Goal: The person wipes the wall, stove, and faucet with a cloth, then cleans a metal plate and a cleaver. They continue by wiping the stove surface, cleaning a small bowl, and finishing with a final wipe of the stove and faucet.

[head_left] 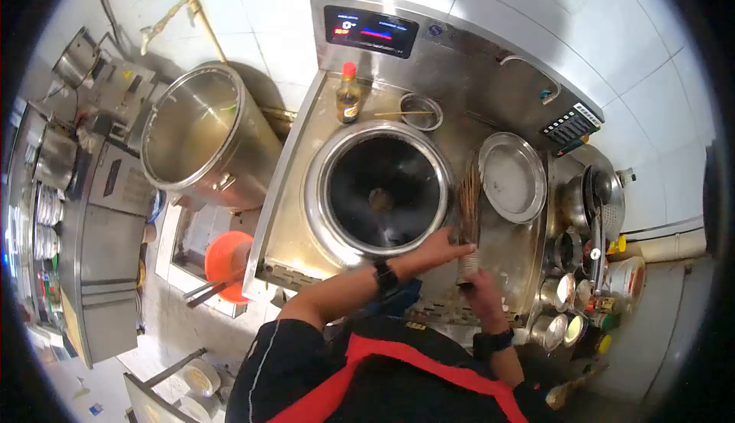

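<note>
A bamboo wok brush [469, 193] stands with its thin brown bristles pointing away from me, right of the wok. My left hand [444, 248] closes around it where the bristles meet the pale wrapped handle. Lower down, my right hand [484, 297] is closed at the handle's end; some of its fingers are hard to make out. The dark round wok [387, 189] sits in a wide steel ring just ahead of my left hand. Beyond the bristles lies a round steel basin [513, 178] with a whitish inside.
A red-capped bottle [348, 94] and a small bowl [422, 111] stand behind the wok. The tall steel stockpot [191, 136] is at the left, above an orange bucket [228, 264]. Several seasoning containers [550, 331] crowd the right side. A tap [547, 94] overhangs the counter.
</note>
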`<state>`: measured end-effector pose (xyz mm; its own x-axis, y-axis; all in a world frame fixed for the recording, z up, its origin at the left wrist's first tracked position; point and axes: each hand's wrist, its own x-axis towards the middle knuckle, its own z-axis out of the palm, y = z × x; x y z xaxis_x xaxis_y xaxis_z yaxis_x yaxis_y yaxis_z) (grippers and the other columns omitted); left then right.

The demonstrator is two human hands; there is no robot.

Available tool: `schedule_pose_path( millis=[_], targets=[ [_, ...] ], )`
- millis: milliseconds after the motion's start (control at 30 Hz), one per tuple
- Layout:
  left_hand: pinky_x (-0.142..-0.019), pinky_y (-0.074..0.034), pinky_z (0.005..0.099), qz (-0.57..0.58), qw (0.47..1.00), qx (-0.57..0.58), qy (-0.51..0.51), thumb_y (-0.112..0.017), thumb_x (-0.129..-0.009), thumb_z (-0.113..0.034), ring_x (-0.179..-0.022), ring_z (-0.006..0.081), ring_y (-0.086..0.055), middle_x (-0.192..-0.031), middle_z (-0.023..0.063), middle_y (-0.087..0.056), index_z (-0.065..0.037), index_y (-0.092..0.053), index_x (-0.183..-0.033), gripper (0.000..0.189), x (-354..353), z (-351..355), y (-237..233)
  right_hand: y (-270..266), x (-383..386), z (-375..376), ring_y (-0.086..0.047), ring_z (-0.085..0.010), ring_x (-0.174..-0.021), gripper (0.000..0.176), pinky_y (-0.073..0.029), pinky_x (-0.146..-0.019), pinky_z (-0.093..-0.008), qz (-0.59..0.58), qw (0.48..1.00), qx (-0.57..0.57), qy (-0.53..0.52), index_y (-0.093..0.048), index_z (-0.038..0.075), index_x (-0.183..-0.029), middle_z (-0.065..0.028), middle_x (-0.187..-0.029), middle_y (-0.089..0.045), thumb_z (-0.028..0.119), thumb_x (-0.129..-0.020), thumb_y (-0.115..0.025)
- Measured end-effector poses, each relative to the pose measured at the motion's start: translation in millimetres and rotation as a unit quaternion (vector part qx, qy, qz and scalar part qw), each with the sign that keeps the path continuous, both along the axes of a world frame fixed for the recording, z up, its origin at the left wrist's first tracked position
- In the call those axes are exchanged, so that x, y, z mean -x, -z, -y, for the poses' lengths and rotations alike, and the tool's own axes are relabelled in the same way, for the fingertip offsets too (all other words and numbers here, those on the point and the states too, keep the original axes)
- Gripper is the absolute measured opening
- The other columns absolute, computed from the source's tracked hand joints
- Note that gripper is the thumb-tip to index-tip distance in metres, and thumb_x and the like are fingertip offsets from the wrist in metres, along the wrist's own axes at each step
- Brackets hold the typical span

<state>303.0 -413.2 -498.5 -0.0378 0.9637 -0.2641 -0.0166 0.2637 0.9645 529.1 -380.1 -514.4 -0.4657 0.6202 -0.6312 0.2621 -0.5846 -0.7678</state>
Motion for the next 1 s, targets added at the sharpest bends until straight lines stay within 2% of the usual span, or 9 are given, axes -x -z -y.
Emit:
schedule_pose_path(
  millis=[67,133,367,433,567,633,767,867,1000],
  targets=[
    [-0.089,-0.048,0.0385,0.096,0.994,-0.028,-0.039,-0.075,-0.074,-0.042,-0.107,0.0326,-0.060,-0.113,0.0229,-0.063,0.001,-0.054,-0.122,0.068,-4,6,0,-11,16,27,-0.060,-0.0147,-0.079,0.040,-0.049,-0.067,-0.0312,-0.001,0.999,-0.026,-0.027,-0.056,0.001,-0.115,-0.0071,-0.099,-0.063,0.024,-0.083,-0.065],
    [-0.082,-0.051,0.0355,-0.046,0.982,0.017,-0.180,-0.078,-0.075,-0.036,-0.092,0.0209,-0.063,-0.102,0.0143,-0.066,0.000,-0.055,-0.116,0.059,0,12,10,-38,41,47,-0.061,-0.0163,-0.082,0.043,-0.050,-0.069,-0.0322,0.076,0.971,-0.152,-0.169,-0.055,0.000,-0.118,-0.0094,-0.103,-0.063,0.025,-0.085,-0.065],
    [-0.080,-0.051,0.0352,-0.047,0.957,-0.099,-0.270,-0.075,-0.076,-0.023,-0.091,0.0201,-0.064,-0.100,0.0121,-0.066,-0.001,-0.055,-0.115,0.049,136,137,-29,-21,92,75,-0.062,-0.0190,-0.088,0.039,-0.050,-0.078,-0.0321,0.030,0.905,-0.296,-0.305,-0.057,0.000,-0.118,-0.0085,-0.104,-0.064,0.022,-0.087,-0.066],
    [-0.072,-0.052,0.0369,-0.167,0.935,0.020,-0.312,-0.075,-0.074,-0.022,-0.081,0.0230,-0.065,-0.088,0.0138,-0.068,0.000,-0.055,-0.110,0.046,186,172,-9,-12,98,76,-0.058,-0.0299,-0.099,0.036,-0.049,-0.085,-0.0417,0.064,0.787,-0.401,-0.464,-0.058,0.003,-0.115,-0.0140,-0.106,-0.061,0.027,-0.088,-0.061],
    [-0.081,-0.050,0.0425,-0.370,0.857,0.001,-0.359,-0.073,-0.072,-0.023,-0.093,0.0349,-0.065,-0.100,0.0227,-0.065,0.001,-0.053,-0.119,0.057,257,211,44,41,101,94,-0.055,-0.0338,-0.103,0.032,-0.047,-0.088,-0.0449,0.072,0.717,-0.532,-0.445,-0.061,0.005,-0.112,-0.0154,-0.102,-0.060,0.019,-0.083,-0.061],
    [-0.083,-0.050,0.0434,-0.372,0.862,0.034,-0.342,-0.073,-0.072,-0.023,-0.096,0.0375,-0.064,-0.102,0.0248,-0.064,0.001,-0.051,-0.123,0.061,261,213,53,44,102,98,-0.054,-0.0325,-0.104,0.030,-0.048,-0.085,-0.0456,0.233,0.637,-0.517,-0.523,-0.065,0.005,-0.098,-0.0136,-0.106,-0.060,0.019,-0.072,-0.070],
    [-0.085,-0.048,0.0458,-0.389,0.866,0.068,-0.307,-0.073,-0.074,-0.023,-0.097,0.0419,-0.061,-0.103,0.0268,-0.063,-0.001,-0.045,-0.129,0.066,263,196,83,48,78,98,-0.057,-0.0337,-0.097,0.030,-0.047,-0.084,-0.0466,0.247,0.638,-0.553,-0.476,-0.064,0.006,-0.092,-0.0135,-0.098,-0.061,0.019,-0.067,-0.073],
    [-0.086,-0.047,0.0475,-0.406,0.856,0.086,-0.308,-0.069,-0.078,-0.020,-0.099,0.0441,-0.059,-0.106,0.0279,-0.061,0.001,-0.041,-0.132,0.064,260,182,92,48,56,93,-0.056,-0.0364,-0.103,0.028,-0.048,-0.084,-0.0488,0.296,0.650,-0.487,-0.502,-0.064,0.004,-0.104,-0.0181,-0.106,-0.061,0.016,-0.079,-0.063],
    [-0.093,-0.044,0.0465,-0.496,0.818,0.067,-0.282,-0.065,-0.081,-0.015,-0.108,0.0430,-0.053,-0.120,0.0291,-0.053,0.004,-0.041,-0.133,0.060,262,173,102,30,32,79,-0.061,-0.0313,-0.088,0.025,-0.049,-0.078,-0.0416,0.339,0.807,-0.351,-0.332,-0.065,0.003,-0.096,-0.0177,-0.093,-0.064,0.022,-0.080,-0.065]
  ],
)
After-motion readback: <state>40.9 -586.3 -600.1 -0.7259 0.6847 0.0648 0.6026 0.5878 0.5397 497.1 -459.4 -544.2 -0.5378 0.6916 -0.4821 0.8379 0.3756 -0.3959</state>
